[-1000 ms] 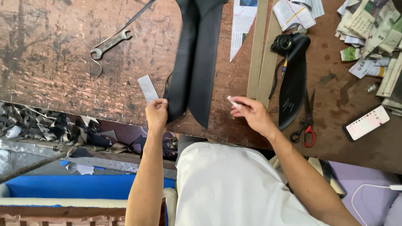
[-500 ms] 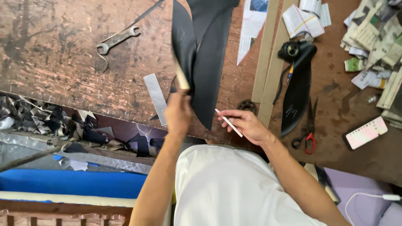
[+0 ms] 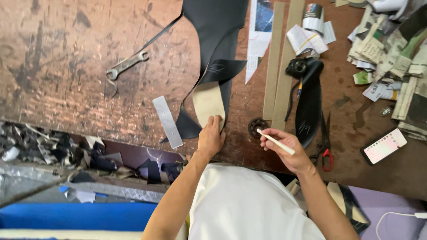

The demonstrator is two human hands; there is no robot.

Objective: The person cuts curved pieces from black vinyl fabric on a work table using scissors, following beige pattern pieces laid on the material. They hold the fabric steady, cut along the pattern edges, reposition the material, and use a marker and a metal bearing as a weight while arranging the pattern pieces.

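Two hands in play here. The left hand (image 3: pixel 211 137) lies flat, fingers pressing the near end of a tan template (image 3: pixel 208 104) that sits on the black leather (image 3: pixel 218 35). The right hand (image 3: pixel 287 149) has its grip closed round a white marker (image 3: pixel 275 141), hovering just off the surface. The template lies up and to the left of the marker tip, its long axis running away from the person, so the left hand is right on it and the right hand is near but apart. A metal strip (image 3: pixel 167 121) lies just left of it. The worn brown surface (image 3: pixel 66 89) also holds a wrench (image 3: pixel 126 64), scissors (image 3: pixel 324 144), a phone (image 3: pixel 384 146) and paper scraps (image 3: pixel 391 49); offcuts are piled below its edge.
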